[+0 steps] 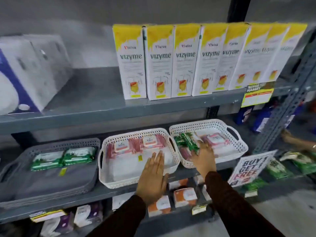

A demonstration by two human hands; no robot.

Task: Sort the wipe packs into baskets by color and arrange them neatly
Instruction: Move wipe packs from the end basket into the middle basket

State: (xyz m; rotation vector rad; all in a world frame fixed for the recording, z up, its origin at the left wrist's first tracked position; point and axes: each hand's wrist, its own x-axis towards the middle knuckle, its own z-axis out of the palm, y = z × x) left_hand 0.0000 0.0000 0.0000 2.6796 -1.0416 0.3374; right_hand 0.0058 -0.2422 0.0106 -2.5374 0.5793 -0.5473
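Three baskets stand side by side on the middle shelf. The grey basket on the left holds two green wipe packs at its back. The middle white basket holds two pink wipe packs at its back. The right white basket holds a green wipe pack and pink wipe packs mixed together. My left hand hovers flat and empty over the middle basket's front rim. My right hand reaches into the right basket, fingers spread over the packs, beside the green one.
Tall yellow-and-white boxes line the upper shelf, with a white and blue package at its left. A "Buy 1 Get 1 Free" sign leans at the right. Small boxes fill the lower shelf. Another person's hand shows at far right.
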